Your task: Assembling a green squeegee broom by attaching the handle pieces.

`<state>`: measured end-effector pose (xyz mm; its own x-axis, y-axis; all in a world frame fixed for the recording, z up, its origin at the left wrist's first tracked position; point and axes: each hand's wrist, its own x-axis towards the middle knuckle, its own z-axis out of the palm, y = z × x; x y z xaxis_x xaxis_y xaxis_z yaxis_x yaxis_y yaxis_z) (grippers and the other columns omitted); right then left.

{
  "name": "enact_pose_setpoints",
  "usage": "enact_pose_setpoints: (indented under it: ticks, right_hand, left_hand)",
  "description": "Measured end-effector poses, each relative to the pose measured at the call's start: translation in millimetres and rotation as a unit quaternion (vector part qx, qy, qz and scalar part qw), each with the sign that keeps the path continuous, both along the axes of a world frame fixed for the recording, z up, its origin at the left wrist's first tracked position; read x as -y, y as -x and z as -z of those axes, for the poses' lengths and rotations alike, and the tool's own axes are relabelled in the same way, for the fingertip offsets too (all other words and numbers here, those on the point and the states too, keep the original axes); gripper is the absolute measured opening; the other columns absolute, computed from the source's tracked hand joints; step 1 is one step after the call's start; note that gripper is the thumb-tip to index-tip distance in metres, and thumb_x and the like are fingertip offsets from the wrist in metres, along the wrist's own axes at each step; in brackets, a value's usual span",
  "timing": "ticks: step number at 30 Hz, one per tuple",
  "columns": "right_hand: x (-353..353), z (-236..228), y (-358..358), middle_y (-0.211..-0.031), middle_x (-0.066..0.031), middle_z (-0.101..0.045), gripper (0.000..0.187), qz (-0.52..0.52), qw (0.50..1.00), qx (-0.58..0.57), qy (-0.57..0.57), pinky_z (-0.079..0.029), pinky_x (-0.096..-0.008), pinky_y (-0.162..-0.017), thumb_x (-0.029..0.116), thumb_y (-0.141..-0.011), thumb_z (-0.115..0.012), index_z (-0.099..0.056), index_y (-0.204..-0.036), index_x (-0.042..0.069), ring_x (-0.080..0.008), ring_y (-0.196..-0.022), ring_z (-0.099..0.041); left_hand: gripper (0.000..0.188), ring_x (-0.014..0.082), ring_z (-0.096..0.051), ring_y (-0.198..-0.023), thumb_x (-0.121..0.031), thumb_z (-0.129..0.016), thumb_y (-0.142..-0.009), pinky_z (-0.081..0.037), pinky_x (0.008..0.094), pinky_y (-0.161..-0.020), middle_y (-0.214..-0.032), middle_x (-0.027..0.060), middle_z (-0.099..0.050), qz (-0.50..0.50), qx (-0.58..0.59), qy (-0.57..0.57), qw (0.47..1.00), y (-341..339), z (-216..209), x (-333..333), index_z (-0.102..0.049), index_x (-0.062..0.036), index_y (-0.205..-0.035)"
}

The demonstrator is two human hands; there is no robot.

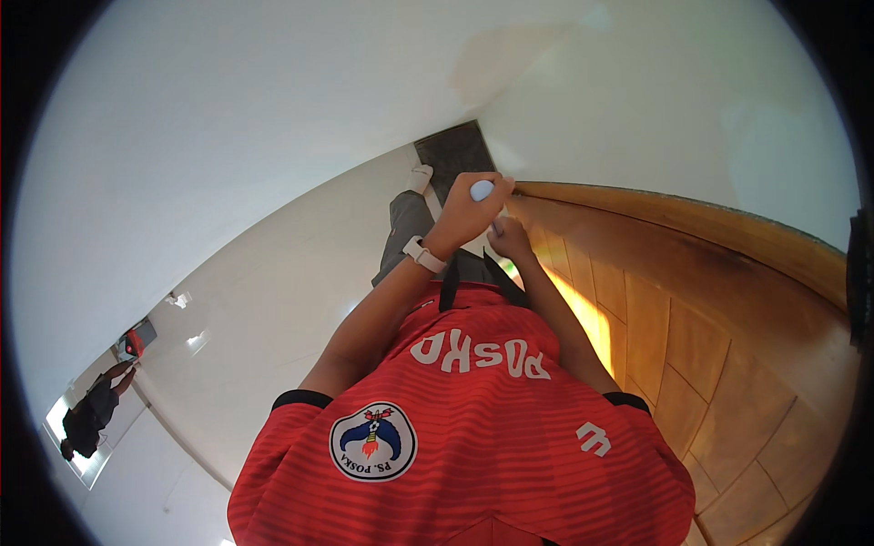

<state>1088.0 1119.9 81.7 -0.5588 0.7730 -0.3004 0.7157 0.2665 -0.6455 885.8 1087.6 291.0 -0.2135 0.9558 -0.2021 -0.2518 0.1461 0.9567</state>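
My left hand (469, 207) is closed around a pale handle (482, 190), whose rounded end shows above the fist. A white watch is on that wrist. Just below and to the right, my right hand (511, 238) is closed too, with a thin greyish shaft (496, 227) at its fingers. Handle and shaft look like one piece, but my hands hide most of it, so its kind cannot be told. Both hands are beside the edge of a wooden door (701, 355).
White walls (273, 100) rise ahead and to the left. A dark mat (451, 150) lies on the pale tiled floor (273, 273) near my foot. Far left, another person (93, 414) in dark clothes reaches toward a red and grey object (135, 342). Sunlight falls by the door.
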Motion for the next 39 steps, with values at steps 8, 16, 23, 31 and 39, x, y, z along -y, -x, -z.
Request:
enact_pose_setpoints:
  ticks: [8,16,23,31,39]
  right_hand:
    - [0.8,-31.6,3.4,-0.080,-0.0200,-0.060,0.025,-0.003,0.996,-0.090,-0.023,-0.047,-0.0492,-0.066,0.024,-0.077,-0.069,-0.059,-0.085,0.003,-0.0406,-0.077,-0.060]
    - [-34.6,-130.1,102.0,-0.066,-0.0150,-0.046,0.026,0.050,0.971,-0.215,-0.095,-0.042,-0.0383,-0.056,0.011,-0.085,-0.068,-0.045,-0.079,0.001,-0.0289,-0.057,-0.045]
    - [-35.2,-18.3,48.2,-0.080,-0.0179,-0.054,0.020,0.027,0.985,-0.134,-0.108,-0.046,-0.0443,-0.063,0.017,-0.084,-0.068,-0.051,-0.088,0.006,-0.0366,-0.072,-0.057]
    - [-17.1,-27.9,25.7,-0.096,-0.0175,-0.069,0.034,0.061,0.997,-0.019,0.044,-0.053,-0.0480,-0.079,0.035,-0.078,-0.069,-0.068,-0.101,0.009,-0.0361,-0.098,-0.067]
    - [-30.8,-49.1,42.1,-0.095,-0.0190,-0.068,0.035,-0.089,0.978,0.188,0.018,-0.052,-0.0498,-0.080,0.039,-0.076,-0.071,-0.067,-0.089,0.006,-0.0386,-0.097,-0.066]
  left_hand:
    - [0.035,0.0079,-0.047,-0.055,-0.019,-0.059,-0.099,-0.039,0.0272,-0.052,-0.060,0.0007,-0.052,0.084,-0.039,-0.105,0.990,-14.4,-66.5,14.9,-0.055,-0.0012,-0.068]
    - [0.021,0.0289,-0.058,-0.058,-0.009,-0.065,-0.091,-0.045,0.0353,-0.056,-0.064,0.0118,-0.060,0.116,-0.225,-0.305,0.918,-22.2,-107.7,36.9,-0.059,-0.0038,-0.071]
    - [0.028,0.0293,-0.055,-0.054,-0.015,-0.065,-0.090,-0.042,0.0404,-0.054,-0.057,0.0130,-0.054,0.113,-0.169,-0.270,0.941,-28.1,-19.0,17.9,-0.057,-0.0016,-0.066]
    - [0.036,0.0056,-0.046,-0.051,-0.023,-0.063,-0.095,-0.035,0.0277,-0.048,-0.052,0.0000,-0.051,0.076,-0.069,-0.105,0.989,-1.8,-13.0,-1.4,-0.058,0.0025,-0.069]
    - [0.040,0.0039,-0.044,-0.055,-0.026,-0.062,-0.096,-0.035,0.0248,-0.049,-0.057,-0.0042,-0.048,-0.017,0.055,-0.038,0.998,33.8,-17.3,-12.2,-0.053,-0.0030,-0.064]
